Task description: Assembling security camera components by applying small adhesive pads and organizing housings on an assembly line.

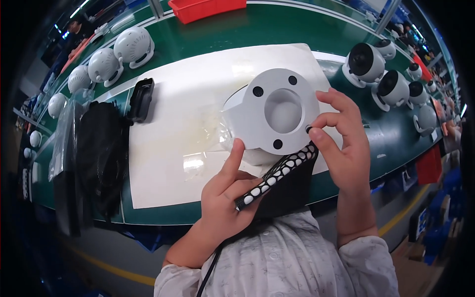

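A white device lies with its round, ring-shaped base (308, 106) facing up, on the pale work mat. Black round pads (278, 144) are stuck to the base around its central hole. My right hand (349, 148) pinches a small black pad (309, 129) between thumb and index finger, at the right edge of the base. My left hand (225, 198) is closed on a black sticker sheet (279, 173) with rows of white round spots, its index finger touching the base's lower left edge. The sheet slants below the base, its near part dark.
The white mat (168, 168) lies on a green table. On its left are a black plastic part (142, 100) and black items in clear bags (101, 153). White round devices on stands line the left (133, 47) and right (365, 62). A red bin (207, 9) stands behind.
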`<state>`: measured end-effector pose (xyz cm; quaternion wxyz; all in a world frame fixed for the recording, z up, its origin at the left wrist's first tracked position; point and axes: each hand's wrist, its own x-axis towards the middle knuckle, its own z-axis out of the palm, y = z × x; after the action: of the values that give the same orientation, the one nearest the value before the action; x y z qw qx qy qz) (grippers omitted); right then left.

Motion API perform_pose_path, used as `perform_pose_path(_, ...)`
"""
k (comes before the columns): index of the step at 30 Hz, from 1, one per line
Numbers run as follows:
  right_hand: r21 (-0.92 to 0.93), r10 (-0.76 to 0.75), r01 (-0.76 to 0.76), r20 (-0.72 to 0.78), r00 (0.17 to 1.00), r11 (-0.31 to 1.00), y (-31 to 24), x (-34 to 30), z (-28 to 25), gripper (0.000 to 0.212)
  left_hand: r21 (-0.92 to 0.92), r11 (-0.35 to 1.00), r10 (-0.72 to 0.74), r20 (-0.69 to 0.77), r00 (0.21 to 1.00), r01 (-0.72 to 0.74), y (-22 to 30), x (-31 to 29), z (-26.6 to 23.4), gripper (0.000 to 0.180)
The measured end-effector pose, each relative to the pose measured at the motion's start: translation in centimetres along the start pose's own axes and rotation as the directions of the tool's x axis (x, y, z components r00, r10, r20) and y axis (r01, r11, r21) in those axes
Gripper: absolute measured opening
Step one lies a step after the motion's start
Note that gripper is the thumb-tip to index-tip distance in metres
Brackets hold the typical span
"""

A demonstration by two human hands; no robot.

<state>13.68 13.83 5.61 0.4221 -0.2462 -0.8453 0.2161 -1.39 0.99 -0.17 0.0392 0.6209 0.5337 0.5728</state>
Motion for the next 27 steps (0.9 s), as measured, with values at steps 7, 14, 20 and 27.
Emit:
perform_pose_path(7,-0.492,-0.091,0.194,0.224,0.970,0.849,-3.0,-1.1,-1.8,0.016,-0.003,0.999,-0.046,0.055,0.997,0.046,0.2,-0.5,-0.1,0.023)
perform_pose_path(14,0.062,0.195,-0.194,-0.004,0.981,0.979,0.8,-0.7,-0.9,0.042,-0.038,0.995,-0.091,0.070,0.993,0.094,-0.2,-0.6,-0.2,0.021)
perform_pose_path(20,0.666,0.324,-0.465,0.334,0.885,0.583,-0.6,1.8,0.9,0.024,-0.112,0.990,-0.087,-0.021,0.996,0.084,0.2,-0.8,-1.9,0.015)
perform_pose_path(27,-0.479,-0.351,0.313,0.011,0.936,0.820,9.1,12.4,7.0,0.016,-0.184,0.965,-0.201,-0.067,0.977,0.186,0.1,-2.9,-6.8,0.021)
